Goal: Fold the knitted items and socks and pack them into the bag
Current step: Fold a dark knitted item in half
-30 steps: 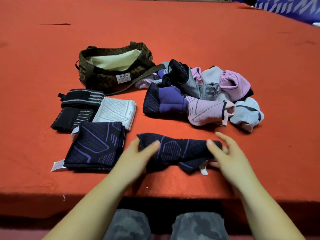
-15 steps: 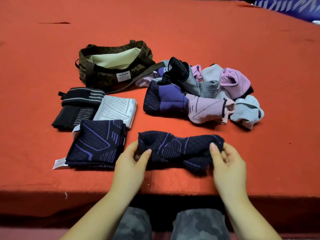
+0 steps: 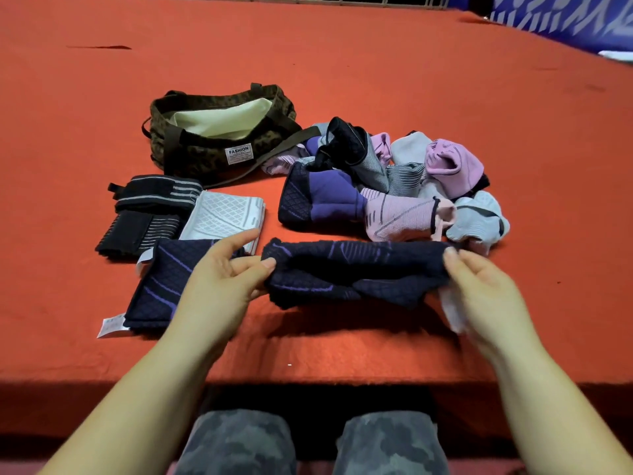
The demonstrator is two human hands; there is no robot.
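— Hands first: where are they?
— Left hand pinches one end of the dark navy knitted piece; right hand grips the other end, blurred. The piece stretches between them, lifted just above the red worktop.
— Arm pose?
— Both forearms reach forward from the near edge, palms turned inward.
— Farther out?
— Folded items lie left, an unfolded heap right, the open bag behind.

Matt knitted navy sleeve, felt-like red tablecloth, canvas bag.
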